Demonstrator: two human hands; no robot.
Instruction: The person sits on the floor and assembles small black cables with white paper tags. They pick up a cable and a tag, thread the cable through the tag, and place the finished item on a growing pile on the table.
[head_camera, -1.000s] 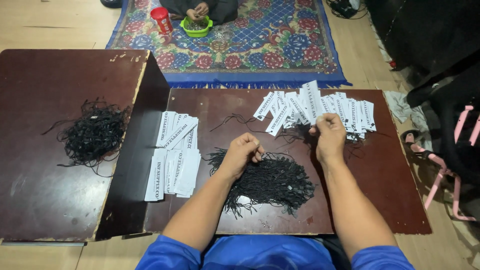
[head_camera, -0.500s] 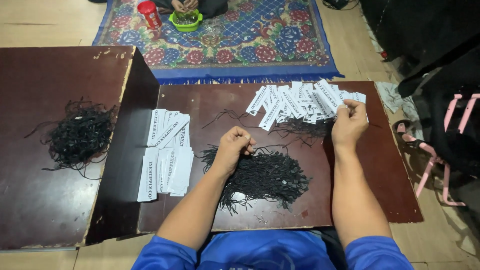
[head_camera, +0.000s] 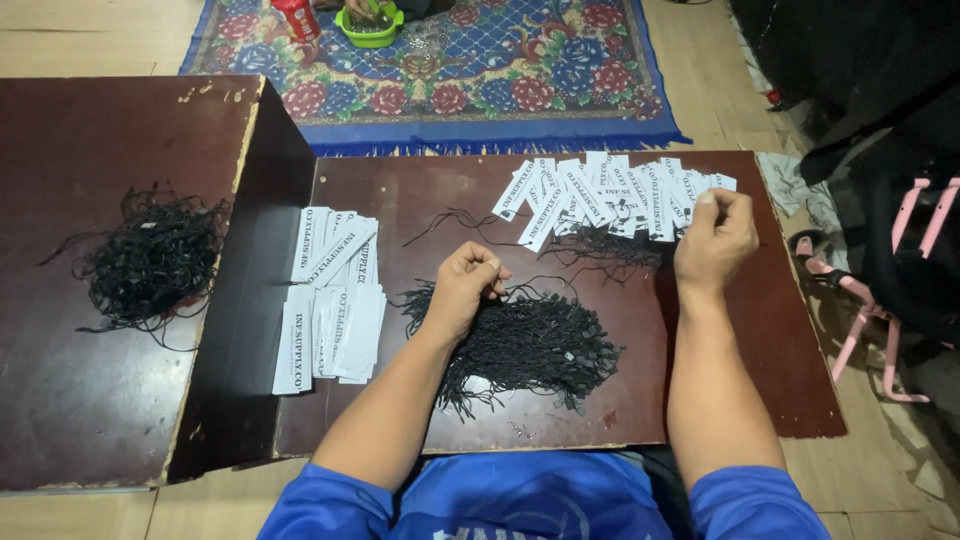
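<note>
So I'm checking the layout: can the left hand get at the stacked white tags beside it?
Probably yes. The left hand rests on the black string pile, and the stacked white tags lie just to its left on the same board, with only bare wood between them.

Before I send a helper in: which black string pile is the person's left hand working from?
On the lower brown board, between the forearms, lies a pile of black strings under the left hand. White tags lie left of it; the other pile sits alone on the raised table.
</note>
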